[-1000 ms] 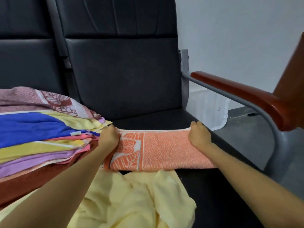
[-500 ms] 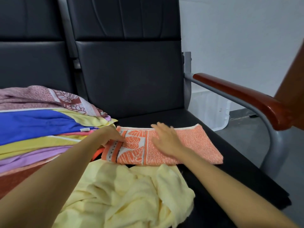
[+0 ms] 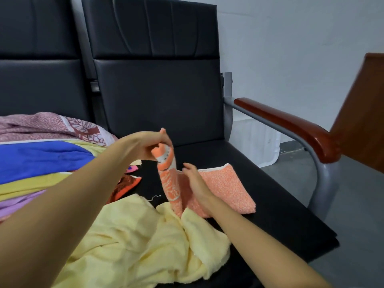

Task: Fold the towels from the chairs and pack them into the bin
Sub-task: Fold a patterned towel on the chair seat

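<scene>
Fingers (image 3: 163, 135) of the left hand (image 3: 145, 145) are pinching the patterned end of the orange towel (image 3: 226, 183) and lifting it.
The right hand (image 3: 195, 183) is pressing the towel's middle with fairly straight fingers, while the rest is lying on the black chair seat (image 3: 259, 175). The fold is at risk of going crooked: the pinch is catching only a narrow bit, so the raised end is twisting. The loose yellow towel (image 3: 133, 235) is touching the near edge and may get dragged in.

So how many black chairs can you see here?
2. One black chair straight ahead, with the orange towel on its seat; the other black chair to its left, its seat hidden under the stack of towels. More may sit out of view.
</scene>
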